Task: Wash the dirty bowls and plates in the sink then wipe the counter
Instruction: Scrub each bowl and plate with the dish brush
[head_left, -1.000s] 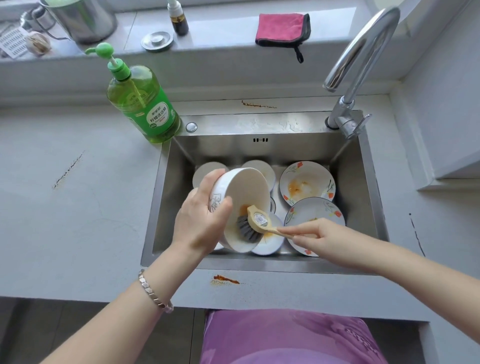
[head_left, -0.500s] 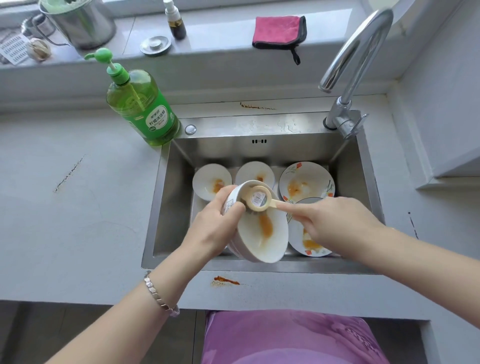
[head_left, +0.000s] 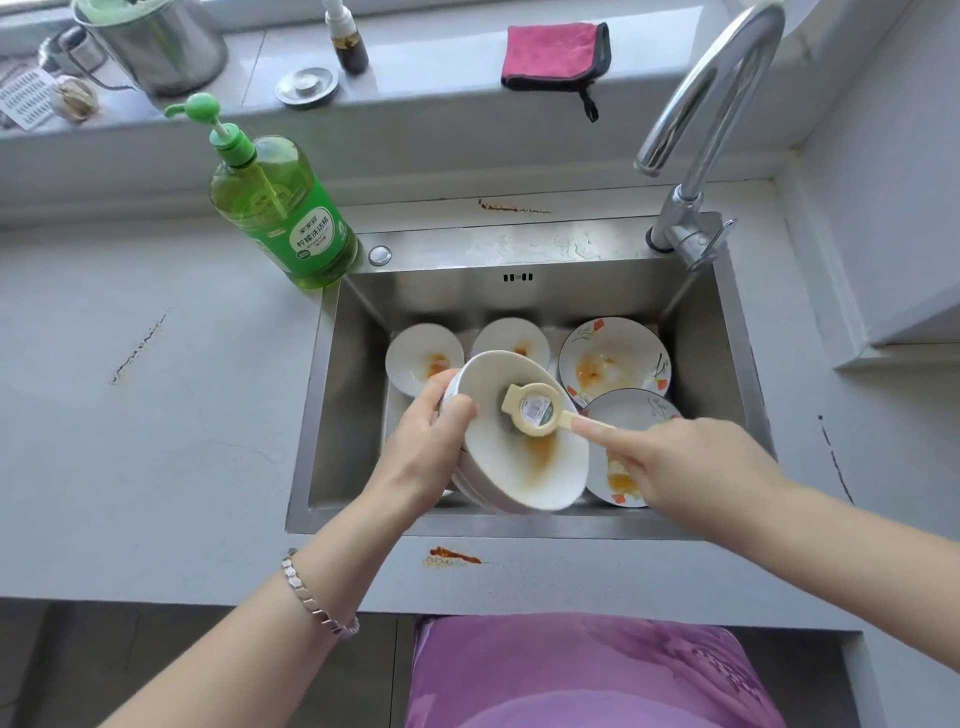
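- Although the scrubbing draws the eye, the bench (head_left: 156, 467) carries a dried dark streak (head_left: 137, 348) at far left. It is well apart from the sink and likely to be missed in the later wipe.
- Soap bottle (head_left: 283, 218) stands at the sink's far-left corner, just beside the rim. A swinging elbow could tip it into the basin.
- Left hand (head_left: 423, 447) grips the bowl (head_left: 519, 467) by its left rim, thumb over the edge and fingers behind. The grip covers one side only, so a soapy rim could slip out of it.
- That bowl is held tilted above the sink (head_left: 322, 415), over two small soiled bowls (head_left: 423, 358) and two flowered plates (head_left: 613, 358). A drop would probably chip whatever lies below.
- Brush (head_left: 535, 413) sits head-down inside the bowl, above an orange smear. Hard strokes against the one-sided hold could twist the bowl loose.
- Right hand (head_left: 691, 467) is closed round the brush handle, forefinger laid along it. It hovers near the nearer plate, which a long stroke could knock.
- Orange spill (head_left: 452, 556) lies on the bench's near edge, close to the person's clothing, and may transfer.
- Faucet (head_left: 711, 93) shows no running water. Dry scrubbing may only spread the residue.
- Another dark streak (head_left: 834, 457) marks the bench at right, and the wipe could miss it as well.
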